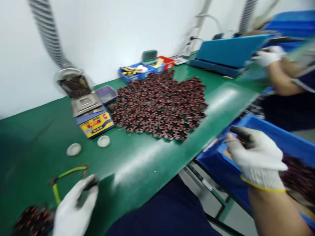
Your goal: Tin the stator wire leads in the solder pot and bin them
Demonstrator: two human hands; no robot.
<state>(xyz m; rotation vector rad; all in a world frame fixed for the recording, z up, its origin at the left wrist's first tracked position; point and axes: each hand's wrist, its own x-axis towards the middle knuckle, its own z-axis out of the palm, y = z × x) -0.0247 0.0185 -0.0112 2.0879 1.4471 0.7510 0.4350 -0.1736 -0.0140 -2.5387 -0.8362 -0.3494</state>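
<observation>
My left hand (pixel 76 205), in a white glove with dark fingertips, is low over the green bench. Its thumb and fingers curl close together; blur hides anything between them. Beside it lie green-handled cutters (pixel 56 188) and, at the lower left corner, a dark round motor stator with copper windings (pixel 33 219). To the right, my gloved right hand (pixel 256 154) is above the near edge of a blue bin (pixel 216 164). Its dark-tipped fingers bend towards the thumb, and whatever they may pinch is not visible. Dark reddish parts (pixel 297 178) lie in the bin.
Many copper-wound stators (pixel 159 105) cover the bench (pixel 137 157) centre. A blue-and-yellow solder pot (pixel 94 123) with a digital display stands left of them, near two pale round lids (pixel 103 141). Small tool trays (pixel 131 73) line the wall. At right, a co-worker's gloved hand (pixel 269 55) is beside a blue panel (pixel 221 52).
</observation>
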